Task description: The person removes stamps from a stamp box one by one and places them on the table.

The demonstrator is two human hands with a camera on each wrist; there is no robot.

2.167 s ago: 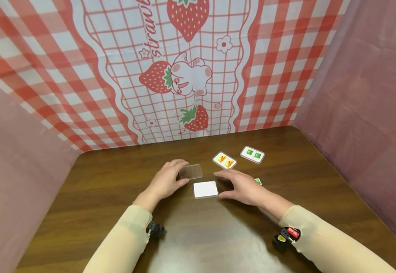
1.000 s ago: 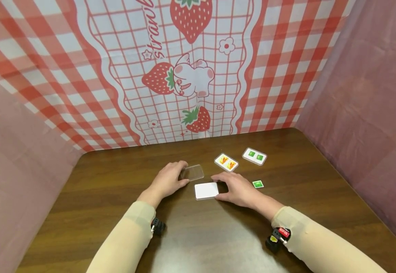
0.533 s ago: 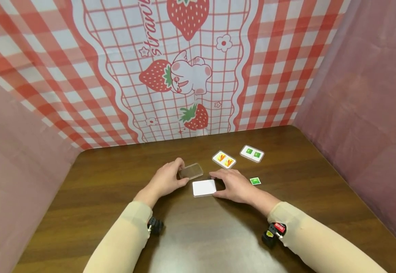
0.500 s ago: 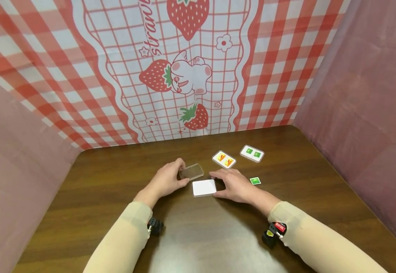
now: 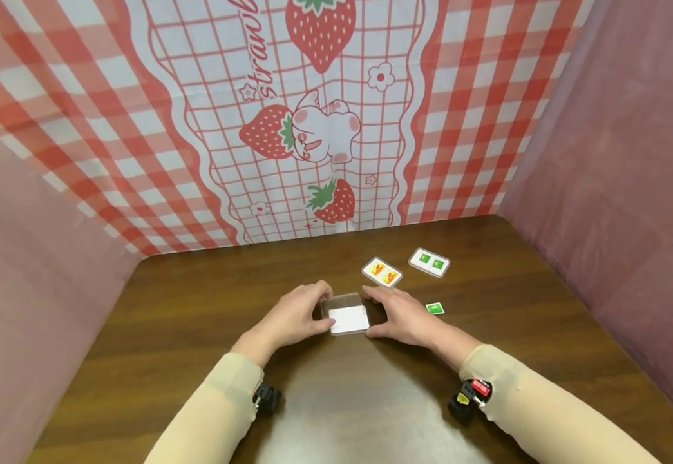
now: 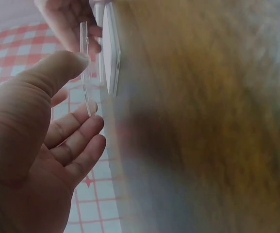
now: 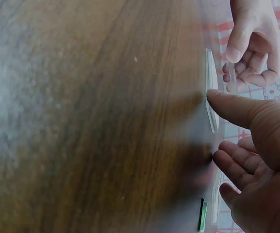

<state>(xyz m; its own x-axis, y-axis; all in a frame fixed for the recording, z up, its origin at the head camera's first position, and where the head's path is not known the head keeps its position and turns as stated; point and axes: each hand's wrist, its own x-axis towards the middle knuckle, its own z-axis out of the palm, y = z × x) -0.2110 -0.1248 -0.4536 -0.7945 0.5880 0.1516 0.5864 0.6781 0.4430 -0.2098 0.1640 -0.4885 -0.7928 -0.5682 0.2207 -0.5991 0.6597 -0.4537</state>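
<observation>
My left hand [image 5: 295, 317] pinches a clear plastic cover [image 5: 343, 299] by its left side, between thumb and fingers. In the left wrist view the cover [image 6: 85, 73] stands edge-on, a small gap above the white card [image 6: 111, 53]. From the head view, the cover overlaps the far part of this white card [image 5: 350, 322], which lies in a shallow clear case on the table. My right hand [image 5: 406, 319] is at the case's right side. Its thumb [image 7: 232, 107] touches the case's edge in the right wrist view, while the other fingers are relaxed and apart from it.
Farther back lie a card with two orange pictures [image 5: 382, 272] and a card with two green squares [image 5: 429, 262], both in clear cases. A small green picture piece [image 5: 435, 309] sits right of my right hand. Behind the wooden table [image 5: 197, 361] hangs a checked strawberry cloth [image 5: 324, 129].
My left hand has moved right and nearer with the clear cover, from beyond the white card to over its far part. The right hand has closed in on the case's right edge.
</observation>
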